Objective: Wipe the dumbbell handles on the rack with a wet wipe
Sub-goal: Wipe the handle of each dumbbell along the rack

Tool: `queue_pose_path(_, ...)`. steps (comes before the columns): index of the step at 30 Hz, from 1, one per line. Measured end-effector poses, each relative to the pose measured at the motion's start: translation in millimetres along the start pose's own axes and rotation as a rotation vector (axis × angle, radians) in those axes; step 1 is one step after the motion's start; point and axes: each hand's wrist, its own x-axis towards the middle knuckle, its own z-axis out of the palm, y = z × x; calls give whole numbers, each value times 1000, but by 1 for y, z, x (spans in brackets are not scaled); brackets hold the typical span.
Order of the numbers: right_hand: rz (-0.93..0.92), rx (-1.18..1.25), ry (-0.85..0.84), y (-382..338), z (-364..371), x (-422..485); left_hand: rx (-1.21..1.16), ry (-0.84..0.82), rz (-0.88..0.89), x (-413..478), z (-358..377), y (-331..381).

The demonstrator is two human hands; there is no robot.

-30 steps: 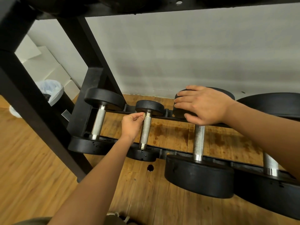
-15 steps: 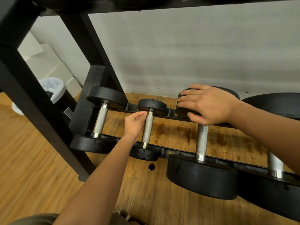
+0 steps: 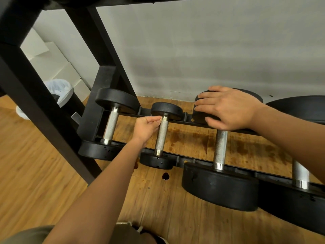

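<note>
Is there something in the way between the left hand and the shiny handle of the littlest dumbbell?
No, nothing visible is in the way. The left hand is right beside the handle, its fingertips pinching a small pale scrap, maybe the wipe, at the handle's top end.

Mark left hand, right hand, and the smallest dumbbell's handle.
left hand (image 3: 146, 128), head view, back of the hand.
right hand (image 3: 228, 108), head view, back of the hand.
smallest dumbbell's handle (image 3: 161, 138), head view, middle of the knurled shaft.
</note>
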Motion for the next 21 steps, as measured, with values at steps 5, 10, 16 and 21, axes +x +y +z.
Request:
queue_pose_path(5, 1, -10, 10, -1, -1, -1, 135, -104, -13, -4, -17, 1)
queue_pose_path(10, 3, -13, 0, 0, -1, 0, 180, -60, 67, -1, -12, -1)
queue_pose_path(16, -5, -11, 14, 0, 1, 0, 239, -67, 79, -8, -16, -6)
queue_pose_path(21, -4, -4, 21, 0, -1, -1, 238, -86, 78, -22, -24, -17)
